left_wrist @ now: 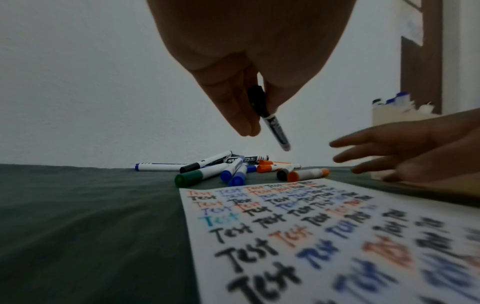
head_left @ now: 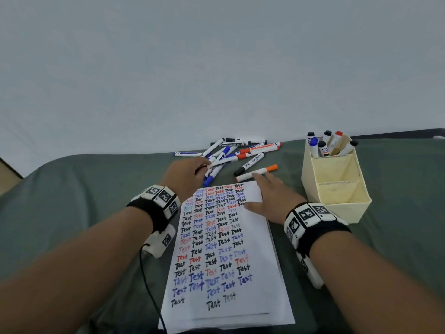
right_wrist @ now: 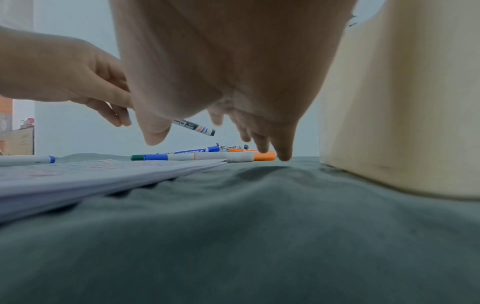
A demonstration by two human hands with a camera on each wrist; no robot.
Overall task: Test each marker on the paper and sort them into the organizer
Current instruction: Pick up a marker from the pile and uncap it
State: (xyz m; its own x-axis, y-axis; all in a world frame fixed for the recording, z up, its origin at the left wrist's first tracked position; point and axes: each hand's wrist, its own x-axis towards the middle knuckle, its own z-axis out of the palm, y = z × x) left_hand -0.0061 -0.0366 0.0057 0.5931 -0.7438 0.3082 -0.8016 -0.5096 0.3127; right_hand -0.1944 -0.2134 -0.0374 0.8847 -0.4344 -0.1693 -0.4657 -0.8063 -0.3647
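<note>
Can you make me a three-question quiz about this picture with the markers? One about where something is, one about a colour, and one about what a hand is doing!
1. Where are the sorted markers standing in the organizer?
A. the far compartment
B. the near compartment
C. the middle compartment

2. What colour is the cap of the marker lying just beyond the right hand?
A. green
B. orange
C. yellow

3. What is the left hand doing?
A. lying flat on the paper
B. resting inside the organizer
C. holding a black-capped marker

Answers:
1 A, the head view shows markers only in the far compartment, and the two nearer ones look empty.
2 B, its cap is bright orange.
3 C, the left wrist view shows the fingers holding a black-capped marker above the pile.
</note>
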